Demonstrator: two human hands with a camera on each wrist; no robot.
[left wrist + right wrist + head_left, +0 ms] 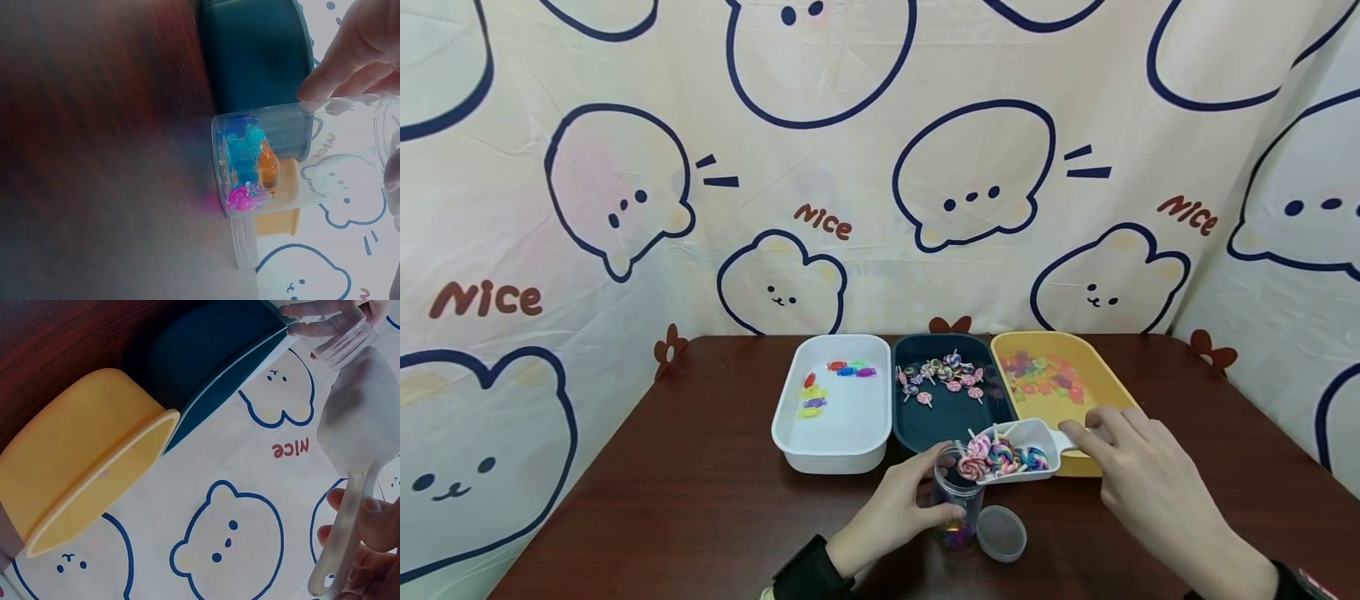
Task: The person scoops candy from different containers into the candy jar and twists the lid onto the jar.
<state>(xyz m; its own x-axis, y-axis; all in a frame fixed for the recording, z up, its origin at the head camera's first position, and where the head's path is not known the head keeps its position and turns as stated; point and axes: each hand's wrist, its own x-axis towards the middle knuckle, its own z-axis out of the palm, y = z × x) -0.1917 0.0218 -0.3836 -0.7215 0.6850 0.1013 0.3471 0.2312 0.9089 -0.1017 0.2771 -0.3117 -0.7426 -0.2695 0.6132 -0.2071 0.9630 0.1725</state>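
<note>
My left hand (pixel 891 504) grips a clear plastic jar (pixel 300 134) standing on the table. At the jar's bottom lie several shiny, translucent candy-like pieces (pixel 245 153) in blue, orange and pink. The handle of a white scoop (pixel 359 419) is pinched by my right hand (pixel 1153 483). Several swirled miniature lollipops (pixel 1002 456) fill the scoop, whose front edge is over the jar's mouth. In the right wrist view only the scoop's underside shows, so its load is hidden there. A round clear lid (pixel 1002 533) lies beside the jar.
Three trays stand side by side behind my hands. The white tray (pixel 833 446) holds small wrapped-candy shapes, the dark blue tray (pixel 925 429) more lollipops, and the yellow tray (pixel 1101 383) colourful translucent pieces. A printed cloth (pixel 865 167) hangs behind the brown table (pixel 700 483).
</note>
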